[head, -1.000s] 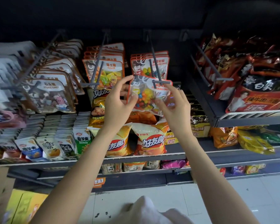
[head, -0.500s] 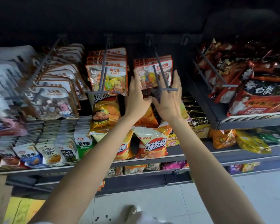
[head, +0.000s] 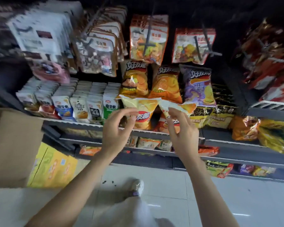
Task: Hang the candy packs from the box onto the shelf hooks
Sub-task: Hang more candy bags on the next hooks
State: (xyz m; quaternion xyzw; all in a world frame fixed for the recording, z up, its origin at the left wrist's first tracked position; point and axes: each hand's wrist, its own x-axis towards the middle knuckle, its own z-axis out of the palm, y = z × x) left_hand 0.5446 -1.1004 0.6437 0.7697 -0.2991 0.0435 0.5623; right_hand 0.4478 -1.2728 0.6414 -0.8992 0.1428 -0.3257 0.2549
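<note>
Both the left hand [head: 116, 128] and the right hand [head: 182, 128] are hovering empty, fingers loosely curled, below the hanging candy pack [head: 193, 46]. The cardboard box [head: 11, 145] is sitting lower left of it. Reaching there blind is risking knocking the chip bags [head: 143, 115] off the shelf.

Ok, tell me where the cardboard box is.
In the head view, the cardboard box sits at the far left, below the shelf, beside yellow cartons.

Orange candy packs [head: 193, 46] hang on shelf hooks [head: 207, 45]
</note>
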